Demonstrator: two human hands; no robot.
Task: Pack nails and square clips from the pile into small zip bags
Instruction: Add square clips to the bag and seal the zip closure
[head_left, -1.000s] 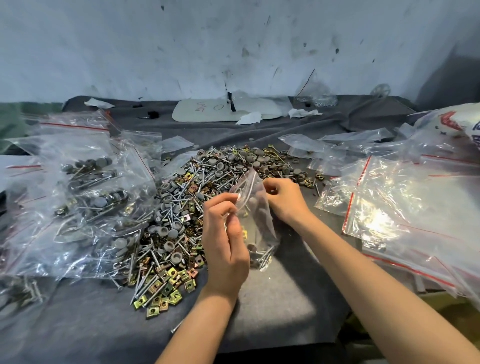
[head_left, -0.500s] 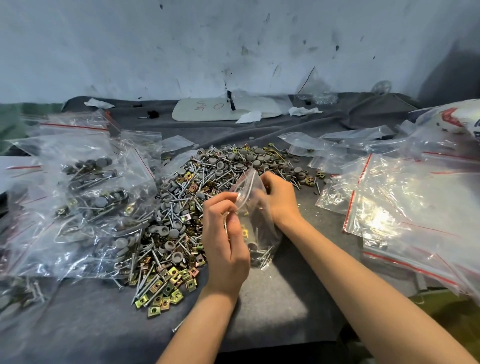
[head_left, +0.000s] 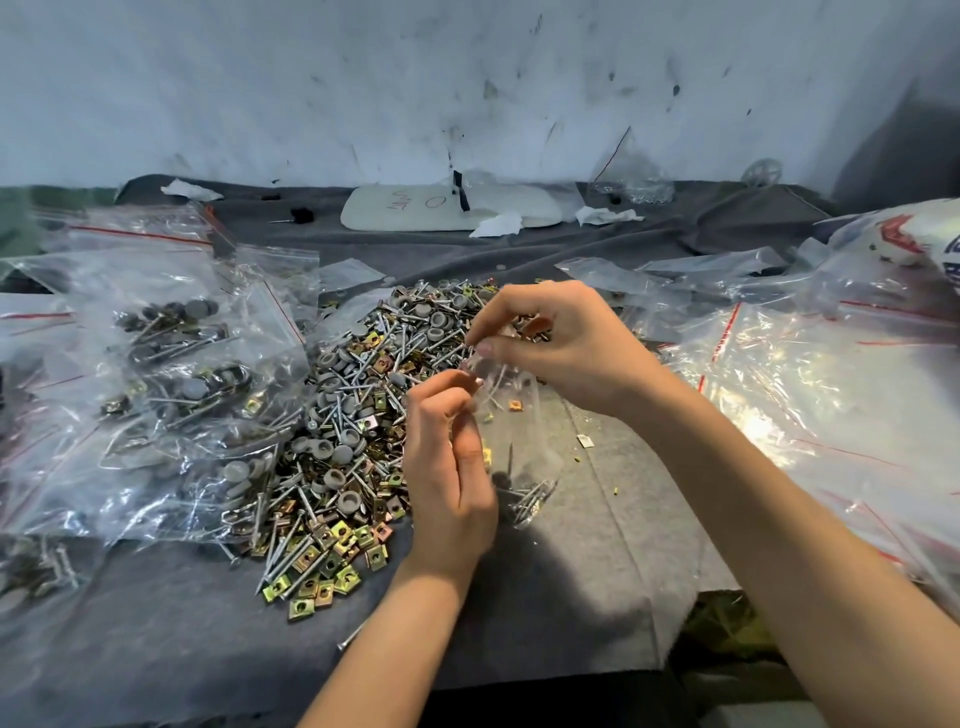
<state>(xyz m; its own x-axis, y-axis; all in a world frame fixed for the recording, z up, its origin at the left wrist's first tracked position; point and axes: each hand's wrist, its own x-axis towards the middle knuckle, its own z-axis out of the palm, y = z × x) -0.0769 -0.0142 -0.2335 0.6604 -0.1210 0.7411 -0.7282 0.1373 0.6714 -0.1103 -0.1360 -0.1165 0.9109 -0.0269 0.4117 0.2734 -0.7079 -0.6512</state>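
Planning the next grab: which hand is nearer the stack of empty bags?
Right. Both pinch the small zip bag: right hand just left of the stack of empty bags, left hand farther left.

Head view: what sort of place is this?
Probably an informal hardware-packing bench: a pile of nails and square clips on a grey cloth, filled zip bags left of it, empty zip bags right.

A single wide-angle view looks from the person's head, forward and down over the tabletop to the wall behind; it sits close, both forearms crossing the bottom edge; the left hand and right hand meet near centre at the zip bag.
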